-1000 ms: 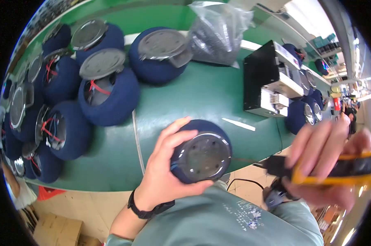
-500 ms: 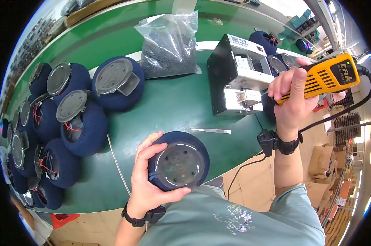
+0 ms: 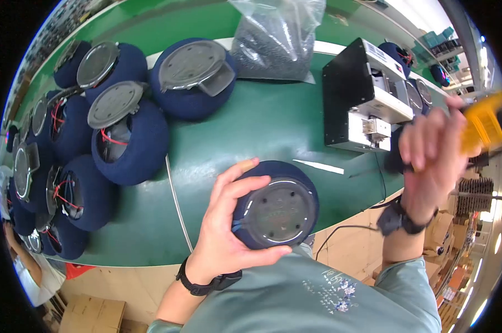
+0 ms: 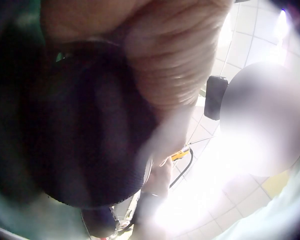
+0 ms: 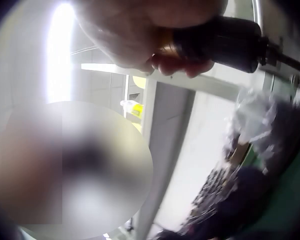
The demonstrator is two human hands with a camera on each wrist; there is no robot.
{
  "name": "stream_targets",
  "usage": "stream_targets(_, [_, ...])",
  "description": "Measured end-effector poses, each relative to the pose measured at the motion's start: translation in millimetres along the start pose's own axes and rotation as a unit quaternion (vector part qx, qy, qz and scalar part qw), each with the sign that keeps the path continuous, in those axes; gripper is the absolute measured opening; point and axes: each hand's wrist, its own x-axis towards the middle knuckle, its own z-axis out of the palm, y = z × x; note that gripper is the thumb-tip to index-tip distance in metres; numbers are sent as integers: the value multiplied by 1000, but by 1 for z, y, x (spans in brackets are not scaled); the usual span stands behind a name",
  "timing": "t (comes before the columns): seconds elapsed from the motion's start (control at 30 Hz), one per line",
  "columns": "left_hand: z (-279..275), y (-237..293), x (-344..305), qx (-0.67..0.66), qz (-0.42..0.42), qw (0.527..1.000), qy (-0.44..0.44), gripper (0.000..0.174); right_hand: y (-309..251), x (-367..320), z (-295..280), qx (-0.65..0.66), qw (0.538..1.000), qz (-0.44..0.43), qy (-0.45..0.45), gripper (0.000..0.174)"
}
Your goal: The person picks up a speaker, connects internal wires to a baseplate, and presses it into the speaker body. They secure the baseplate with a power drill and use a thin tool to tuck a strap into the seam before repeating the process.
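My left hand (image 3: 223, 227) grips a round navy fabric-covered speaker (image 3: 312, 191), fingers over its far side and thumb along the near rim. Its round see-through base cover (image 3: 279, 213), dotted with several dark holes, faces up. In the left wrist view the dark side of the speaker (image 4: 90, 130) fills much of the picture under the palm. Out to the right, my raised right hand (image 3: 437, 150) holds a yellow and black corded electric screwdriver (image 3: 484, 125), blurred here. Its black end and cord show in the right wrist view, where the screwdriver (image 5: 230, 42) sticks out of the fist.
Several navy speakers (image 3: 131, 150) with tilted covers and red wires crowd the table's left side. At the back stands a clear bag (image 3: 276, 47) of small dark parts. A black and white screw-feeder-like machine (image 3: 367, 100) sits right, near a flat metal strip (image 3: 319, 166) on the green table (image 3: 206, 144).
The screwdriver swung up from low on the right to a raised pose, then shifted further right. My left hand keeps its hold on the speaker. The head view has also shifted.
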Motion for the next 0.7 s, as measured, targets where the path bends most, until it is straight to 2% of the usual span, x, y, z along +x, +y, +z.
stream_targets(0.07, [-2, 1, 1, 15, 0, 1000, -1, 100, -14, -20, 30, 99, 993, -34, -53, 32])
stream_targets(0.1, [-3, 0, 1, 24, 4, 1000, -9, 104, -25, -26, 37, 101, 993, -29, -55, 32])
stream_targets(0.2, [-3, 0, 1, 39, 9, 999, -16, 107, -55, -36, 55, 24, 970, -11, -243, 42])
stream_targets(0.57, [-1, 1, 1, 16, 20, 1000, 1, 102, -44, -30, 81, 65, 919, 54, -386, 46])
stream_targets(0.63, [1, 0, 1, -13, 16, 1000, 17, 95, -42, -28, 85, 74, 906, 64, -412, 48])
stream_targets(0.7, [1, -1, 1, -7, 21, 1000, 18, 95, -40, -27, 89, 82, 893, 74, -437, 50])
